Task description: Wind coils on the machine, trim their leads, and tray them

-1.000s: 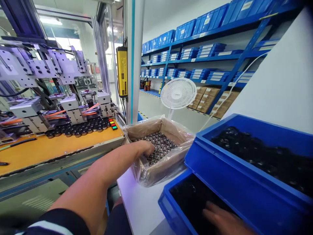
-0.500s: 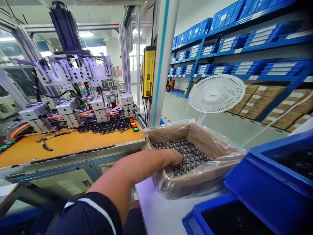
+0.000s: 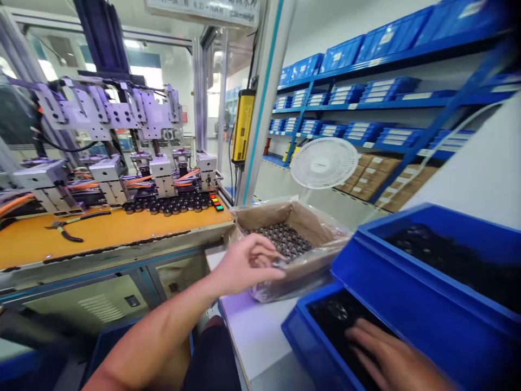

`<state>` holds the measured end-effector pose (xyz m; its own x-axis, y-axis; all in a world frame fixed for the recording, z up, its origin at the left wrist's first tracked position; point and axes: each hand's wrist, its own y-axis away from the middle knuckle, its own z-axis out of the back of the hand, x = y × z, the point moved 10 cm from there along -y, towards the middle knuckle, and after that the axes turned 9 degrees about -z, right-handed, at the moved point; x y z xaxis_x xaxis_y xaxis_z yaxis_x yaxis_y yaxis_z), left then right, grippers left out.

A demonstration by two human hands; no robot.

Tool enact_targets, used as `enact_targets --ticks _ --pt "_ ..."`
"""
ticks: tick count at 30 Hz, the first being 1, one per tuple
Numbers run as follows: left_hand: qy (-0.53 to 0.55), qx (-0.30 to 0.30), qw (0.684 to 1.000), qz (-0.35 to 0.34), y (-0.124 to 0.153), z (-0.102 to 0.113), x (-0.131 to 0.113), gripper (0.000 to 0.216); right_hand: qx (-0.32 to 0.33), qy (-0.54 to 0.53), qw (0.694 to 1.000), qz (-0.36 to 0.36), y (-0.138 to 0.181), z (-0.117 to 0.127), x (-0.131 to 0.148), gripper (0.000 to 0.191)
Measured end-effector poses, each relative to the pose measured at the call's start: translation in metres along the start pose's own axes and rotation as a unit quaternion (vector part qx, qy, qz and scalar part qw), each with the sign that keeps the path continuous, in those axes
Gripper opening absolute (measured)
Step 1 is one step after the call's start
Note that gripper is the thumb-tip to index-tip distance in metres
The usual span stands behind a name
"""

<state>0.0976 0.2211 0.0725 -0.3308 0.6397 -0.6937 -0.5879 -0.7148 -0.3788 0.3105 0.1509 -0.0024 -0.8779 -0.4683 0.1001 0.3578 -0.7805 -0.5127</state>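
Note:
My left hand (image 3: pixel 248 266) is curled just outside the lined carton, its thumb and fingers closed on a small metallic part (image 3: pixel 280 263) that is partly hidden and blurred. Rows of small dark-and-silver parts (image 3: pixel 285 239) fill the bottom of the carton (image 3: pixel 321 222), which is lined with clear plastic. At lower right, my right hand (image 3: pixel 386 347) reaches into the lower blue bin (image 3: pixel 301 328), its fingers stretched out and slightly apart over black parts (image 3: pixel 337 309). No part shows between those fingers.
A larger blue bin (image 3: pixel 354 266) with black parts stands above the lower one. To the left, the machine's orange worktop (image 3: pixel 134 231) carries pliers (image 3: pixel 67 228), black round parts (image 3: pixel 171 203) and coloured buttons (image 3: pixel 215 202). A white fan (image 3: pixel 324 163) stands behind the carton.
My left hand has come up out of the carton, back toward me, with a small metallic part. My right hand has entered the view at the lower blue bin. The view has turned slightly right.

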Motion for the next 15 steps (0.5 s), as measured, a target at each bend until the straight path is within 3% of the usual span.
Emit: enact_targets --ticks 2,6,9,12,15 --pt "0.202 -0.118 0.972 -0.001 0.050 0.021 -0.007 0.058 0.019 0.013 0.999 0.031 -0.012 0.010 0.023 0.029" --pt "0.320 -0.181 0.929 0.049 0.113 0.028 -0.007 0.033 -0.065 -0.025 0.997 0.032 -0.039 0.054 0.067 0.018" --pt "0.358 -0.194 0.912 0.041 0.128 0.027 -0.017 0.029 -0.109 -0.079 0.990 0.053 -0.054 0.077 0.116 0.010" --pt "0.391 -0.203 0.897 0.019 0.134 0.024 -0.027 0.025 -0.124 -0.153 0.976 0.090 -0.057 0.088 0.169 0.014" --pt "0.400 -0.204 0.893 0.026 0.142 0.017 -0.029 0.028 -0.135 -0.210 0.963 0.101 -0.049 0.092 0.200 0.018"
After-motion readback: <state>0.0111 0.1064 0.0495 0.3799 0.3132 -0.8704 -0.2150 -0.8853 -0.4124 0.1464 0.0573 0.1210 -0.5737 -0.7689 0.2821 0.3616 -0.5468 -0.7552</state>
